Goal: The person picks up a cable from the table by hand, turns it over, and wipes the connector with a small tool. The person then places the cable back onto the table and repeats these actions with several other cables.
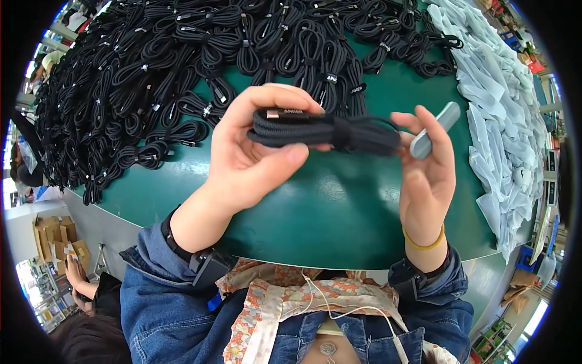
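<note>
A coiled black braided cable (327, 132), bound round its middle with a black strap, is gripped by my left hand (242, 145). Its metal plug (273, 114) shows at the bundle's left end. My right hand (427, 176) is at the other end of the bundle, which is blurred there, so I cannot tell whether the fingers touch it. Tucked between those fingers is a narrow grey tool with rounded ends (435, 130), slanting up to the right.
Many similar coiled cables (157, 73) are heaped across the far and left parts of the green table (327, 212). Whitish translucent plastic bags (503, 121) form a long pile on the right. Cardboard boxes (57, 239) stand below left, near another person's hand (76, 273).
</note>
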Action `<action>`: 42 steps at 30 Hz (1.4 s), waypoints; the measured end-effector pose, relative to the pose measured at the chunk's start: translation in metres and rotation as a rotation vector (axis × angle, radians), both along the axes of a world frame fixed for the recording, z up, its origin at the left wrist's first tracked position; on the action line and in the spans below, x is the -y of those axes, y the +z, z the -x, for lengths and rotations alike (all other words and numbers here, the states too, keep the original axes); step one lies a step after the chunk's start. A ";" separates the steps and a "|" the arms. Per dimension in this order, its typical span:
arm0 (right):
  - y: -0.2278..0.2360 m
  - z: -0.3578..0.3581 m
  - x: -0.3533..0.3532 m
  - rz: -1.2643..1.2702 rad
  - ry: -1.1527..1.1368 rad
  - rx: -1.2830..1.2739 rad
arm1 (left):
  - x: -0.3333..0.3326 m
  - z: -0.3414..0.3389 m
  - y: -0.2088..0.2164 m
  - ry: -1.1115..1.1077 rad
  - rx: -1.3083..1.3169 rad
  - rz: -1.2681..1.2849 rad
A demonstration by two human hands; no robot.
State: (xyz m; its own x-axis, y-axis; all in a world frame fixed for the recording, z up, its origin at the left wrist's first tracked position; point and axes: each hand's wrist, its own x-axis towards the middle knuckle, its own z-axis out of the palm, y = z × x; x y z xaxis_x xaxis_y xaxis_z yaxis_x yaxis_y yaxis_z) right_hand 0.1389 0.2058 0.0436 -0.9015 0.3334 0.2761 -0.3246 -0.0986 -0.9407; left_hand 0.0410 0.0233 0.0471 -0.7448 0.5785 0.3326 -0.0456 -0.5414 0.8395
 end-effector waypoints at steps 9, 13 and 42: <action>0.002 -0.013 0.012 0.129 0.110 -0.070 | 0.003 -0.005 0.002 -0.090 -0.209 0.039; -0.001 -0.011 0.010 0.061 0.172 -0.164 | 0.008 -0.008 0.007 -0.028 -0.259 0.053; -0.003 -0.013 0.001 0.338 0.288 0.122 | 0.009 -0.014 0.013 -0.147 0.075 0.322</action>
